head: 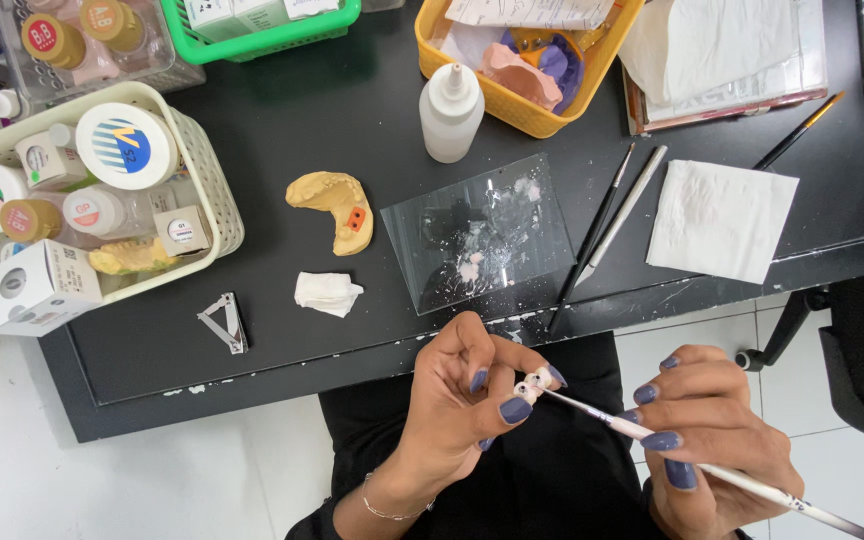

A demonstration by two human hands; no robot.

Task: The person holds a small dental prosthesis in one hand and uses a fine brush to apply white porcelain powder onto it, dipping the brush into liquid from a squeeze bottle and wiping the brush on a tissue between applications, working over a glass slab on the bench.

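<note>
A black tabletop (282,330) with paint-flecked edges stands over a pale tiled floor, seen from above the worker's lap.

Nearest, at six o'clock, the left hand (452,400) pinches a small off-white dental restoration (534,384) between thumb and fingertips, the fingers curled narrowly round it. At about four o'clock the right hand (717,435) grips a thin white-handled brush (752,485) like a pen, fingers closed on the shaft, its tip touching the restoration. To do this well, it seems best to keep both hands braced close together, hold the piece still, and dab with only the brush tip in light strokes.

Further out, toward twelve o'clock, a clear glass mixing slab (479,235) smeared with whitish paste lies on the tabletop, a folded white tissue (327,293) just beside it at its nine o'clock and a yellow plaster jaw model (337,207) beyond that. Two slim instruments (612,225) lie at the slab's three o'clock, then a white paper square (720,218).

Farther still, a white squeeze bottle (450,112) stands near a yellow plastic basket (512,105) at twelve o'clock, and a cream basket of jars (214,190) sits at ten o'clock.
</note>
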